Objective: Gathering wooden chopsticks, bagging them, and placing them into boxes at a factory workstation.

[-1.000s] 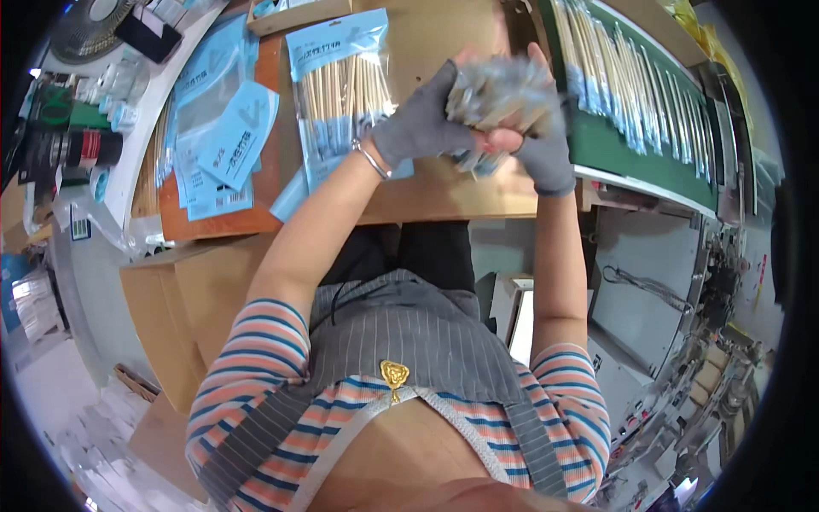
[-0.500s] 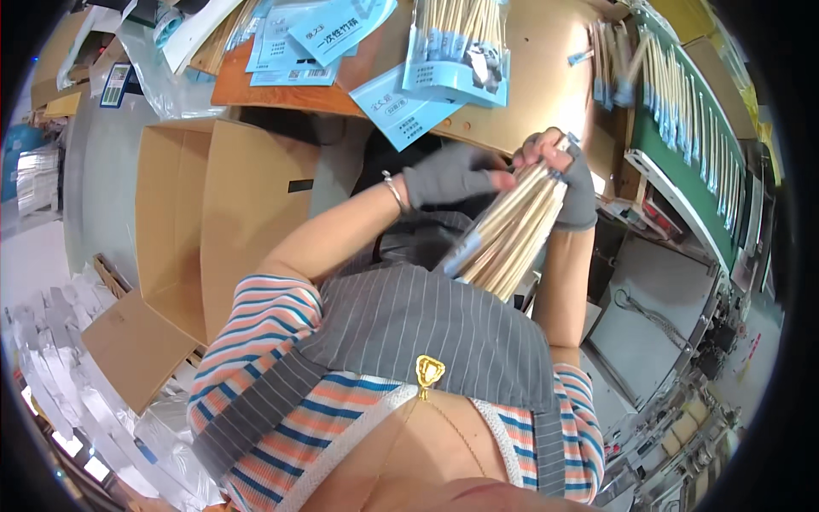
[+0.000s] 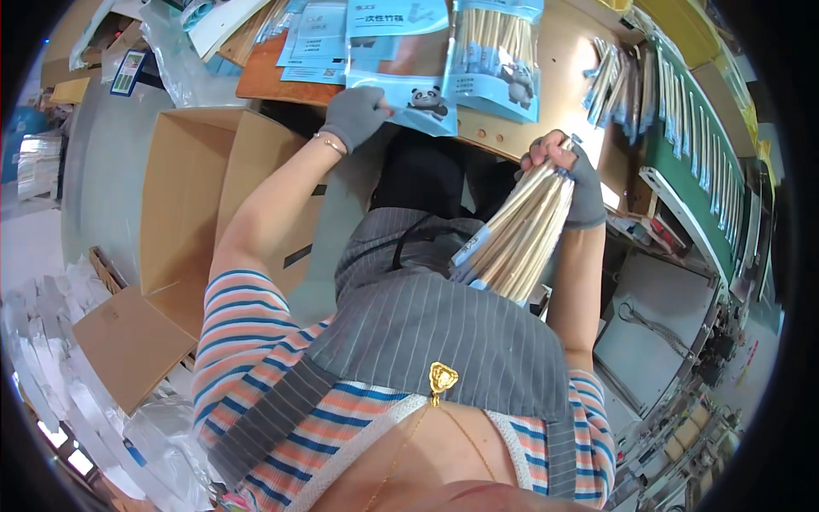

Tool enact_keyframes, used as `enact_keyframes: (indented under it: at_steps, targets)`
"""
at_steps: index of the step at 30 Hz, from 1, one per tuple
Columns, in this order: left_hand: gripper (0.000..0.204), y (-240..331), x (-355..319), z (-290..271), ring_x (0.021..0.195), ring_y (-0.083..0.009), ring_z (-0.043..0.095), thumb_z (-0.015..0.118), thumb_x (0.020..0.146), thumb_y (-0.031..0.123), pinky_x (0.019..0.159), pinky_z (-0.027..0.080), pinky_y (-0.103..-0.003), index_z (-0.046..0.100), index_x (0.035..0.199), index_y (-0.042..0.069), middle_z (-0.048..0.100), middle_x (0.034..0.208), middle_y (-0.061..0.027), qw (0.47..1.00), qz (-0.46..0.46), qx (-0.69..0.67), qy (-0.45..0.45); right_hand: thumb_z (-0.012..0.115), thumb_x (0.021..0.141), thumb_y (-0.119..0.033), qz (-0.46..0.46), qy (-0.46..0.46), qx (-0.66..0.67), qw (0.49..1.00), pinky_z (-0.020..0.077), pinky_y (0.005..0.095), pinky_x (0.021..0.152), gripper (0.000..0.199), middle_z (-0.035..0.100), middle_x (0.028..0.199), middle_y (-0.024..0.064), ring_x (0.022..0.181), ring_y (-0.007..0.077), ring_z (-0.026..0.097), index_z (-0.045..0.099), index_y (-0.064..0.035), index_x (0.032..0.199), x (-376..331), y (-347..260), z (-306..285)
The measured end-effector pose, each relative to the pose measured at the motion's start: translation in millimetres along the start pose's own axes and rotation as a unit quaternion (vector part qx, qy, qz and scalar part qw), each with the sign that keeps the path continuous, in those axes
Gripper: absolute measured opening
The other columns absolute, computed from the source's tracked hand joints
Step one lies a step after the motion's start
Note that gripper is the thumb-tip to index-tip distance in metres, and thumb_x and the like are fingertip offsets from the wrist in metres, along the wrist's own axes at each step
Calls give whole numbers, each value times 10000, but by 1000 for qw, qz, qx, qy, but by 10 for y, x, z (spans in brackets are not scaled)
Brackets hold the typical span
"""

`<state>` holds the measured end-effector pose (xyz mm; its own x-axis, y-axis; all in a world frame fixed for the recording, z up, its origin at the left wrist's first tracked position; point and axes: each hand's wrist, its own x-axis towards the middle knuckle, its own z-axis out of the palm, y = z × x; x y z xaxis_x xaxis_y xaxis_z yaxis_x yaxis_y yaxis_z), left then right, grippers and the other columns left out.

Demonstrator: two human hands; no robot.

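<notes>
My right hand (image 3: 582,183), in a grey fingerless glove, is closed round the upper end of a bundle of chopsticks (image 3: 522,230). The bundle hangs tilted down to the left in front of my apron, with blue wrapping at its lower ends. My left hand (image 3: 358,118), gloved alike, pinches the lower left corner of a flat blue pouch (image 3: 399,90) with a clear window and a panda print. Part of that pouch lies over the table edge. Right beside it is a filled pouch (image 3: 497,55), with chopsticks showing inside.
Several flat blue pouches (image 3: 311,47) lie at the back left of the wooden table (image 3: 559,81). Chopstick bundles (image 3: 616,90) sit at its right, by a green conveyor (image 3: 682,171) with rows of chopsticks. An open cardboard box (image 3: 183,205) stands to my left.
My left hand has left the chopstick bundle and moved left to the flat pouch, which now lies straighter and higher on the table. My right hand still holds the bundle. The view has shifted slightly.
</notes>
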<state>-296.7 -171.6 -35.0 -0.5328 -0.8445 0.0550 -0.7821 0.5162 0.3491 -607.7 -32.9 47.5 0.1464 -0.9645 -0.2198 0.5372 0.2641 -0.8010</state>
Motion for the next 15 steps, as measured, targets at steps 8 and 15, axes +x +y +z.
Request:
enact_keyframes:
  at_steps: [8, 15]
  targets:
    - [427, -414, 164, 68, 547, -290, 494, 622, 816, 373, 577, 413, -377, 565, 653, -18, 523, 573, -147, 956, -64, -281, -58, 625, 799, -184, 52, -53, -39, 996, 515, 328, 704, 417, 567, 791, 79, 776, 222, 596, 530, -1, 1161, 358, 25, 330]
    - [158, 279, 58, -185, 753, -320, 601, 590, 820, 216, 645, 465, -402, 616, 805, 61, 607, 799, -126, 975, 4, -130, 180, 607, 793, -57, 171, -67, -140, 973, 486, 266, 747, 451, 647, 877, 105, 804, 169, 637, 520, 65, 1218, 1064, 695, 728]
